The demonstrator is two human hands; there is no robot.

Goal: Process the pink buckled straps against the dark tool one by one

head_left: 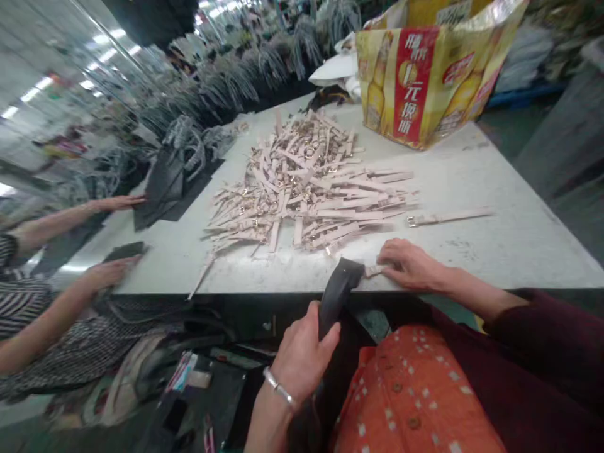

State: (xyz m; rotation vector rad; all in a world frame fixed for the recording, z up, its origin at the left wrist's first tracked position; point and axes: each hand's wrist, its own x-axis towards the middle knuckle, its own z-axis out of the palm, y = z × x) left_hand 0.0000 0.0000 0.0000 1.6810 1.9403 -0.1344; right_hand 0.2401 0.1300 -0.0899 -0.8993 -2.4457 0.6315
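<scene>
The left hand (302,349) is wrapped around the lower part of a dark curved piece (338,290), thumb along one side, just in front of the bench (523,251). The piece rises from the grip, leaning to the right, so that its broad upper end lies beyond the fingers, over the bench's front edge. Close to the right of that end, the right hand (410,265) pinches a short pale strap (374,271) at its fingertips; the strap's visible bit spans the small gap between the fingers and the dark end, though whether it is fastened there I cannot tell. Farther back, beyond both hands, a heaped pile of pale buckled straps (306,182) spreads across the middle of the bench, and one lone strap (448,218) lies apart from it, just behind the right hand. A yellow carton (391,88) stands at the far right edge. Over to the left, well apart from the person's own hands, a co-worker's hand (117,202) touches dark flat pieces (163,185) on the bench.
</scene>
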